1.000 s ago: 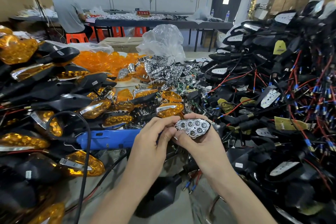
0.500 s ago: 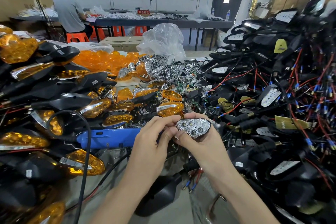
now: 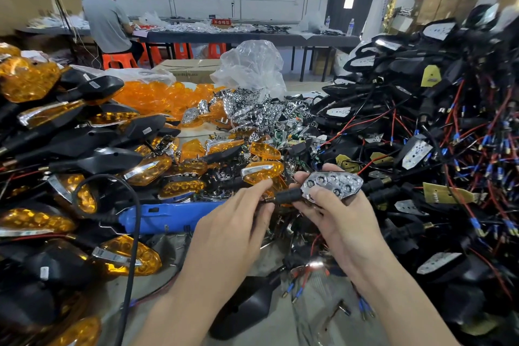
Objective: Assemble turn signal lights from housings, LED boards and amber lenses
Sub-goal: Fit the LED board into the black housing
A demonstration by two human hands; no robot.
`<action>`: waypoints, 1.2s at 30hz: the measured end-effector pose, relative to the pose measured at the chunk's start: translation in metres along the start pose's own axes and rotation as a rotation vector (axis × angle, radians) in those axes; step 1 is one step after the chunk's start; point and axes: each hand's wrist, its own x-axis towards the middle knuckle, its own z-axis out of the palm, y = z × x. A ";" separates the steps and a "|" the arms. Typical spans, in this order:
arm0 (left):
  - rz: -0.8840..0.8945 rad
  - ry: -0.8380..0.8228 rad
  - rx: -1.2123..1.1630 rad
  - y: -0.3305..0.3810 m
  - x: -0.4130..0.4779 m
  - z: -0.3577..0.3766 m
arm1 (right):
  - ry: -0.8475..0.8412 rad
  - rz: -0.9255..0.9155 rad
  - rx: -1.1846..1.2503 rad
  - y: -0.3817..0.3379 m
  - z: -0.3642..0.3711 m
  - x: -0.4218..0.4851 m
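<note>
Whereas a second ago both hands pressed on its silver LED face, the light unit (image 3: 332,184) is now turned so that its black stem (image 3: 285,195) shows, which suggests the board is seated and an amber lens from the lens pile (image 3: 157,97) at upper left comes next. Left hand (image 3: 233,227): fingers pinching the stem tip. Right hand (image 3: 337,219): fingers curled round the unit, thumb on its face, just right of frame centre.
</note>
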 end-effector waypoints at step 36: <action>0.336 0.004 0.256 0.015 0.057 -0.079 | 0.089 -0.145 0.320 -0.039 -0.004 -0.001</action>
